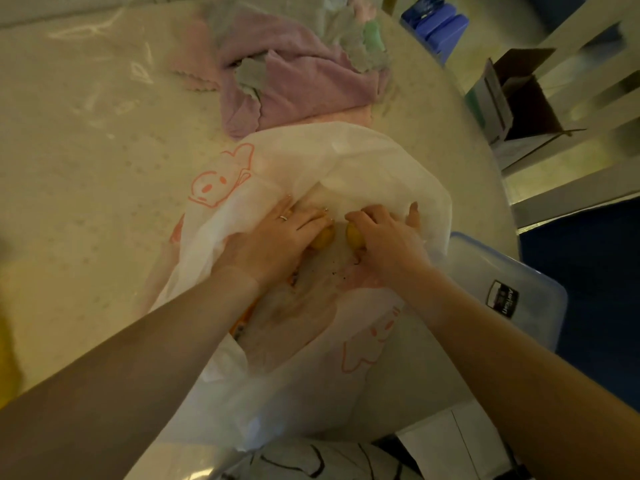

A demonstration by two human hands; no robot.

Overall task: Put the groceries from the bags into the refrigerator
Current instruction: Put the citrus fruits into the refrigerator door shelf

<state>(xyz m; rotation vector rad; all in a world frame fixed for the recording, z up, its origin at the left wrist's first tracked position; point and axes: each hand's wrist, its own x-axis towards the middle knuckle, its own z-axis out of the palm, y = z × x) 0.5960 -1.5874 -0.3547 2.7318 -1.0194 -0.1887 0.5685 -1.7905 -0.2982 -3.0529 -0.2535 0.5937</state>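
A white plastic bag [346, 161] with orange cartoon prints lies open on the round table [86, 168]. Both my hands reach inside its mouth. My left hand [277, 237], with a ring on one finger, curls over a yellow round fruit [323, 237]. My right hand [384, 237] grips a second yellow fruit [354, 237] right beside the first. Most of each fruit is hidden under my fingers. Dark crumbs lie on the bag's inner bottom. Something orange shows at the bag's lower left under my left forearm.
A heap of lilac, pink and green cloths [287, 71] lies behind the bag. A clear lidded container [512, 292] sits at the table's right edge. An open cardboard box [519, 98] and blue boxes [436, 26] stand beyond the table on the right.
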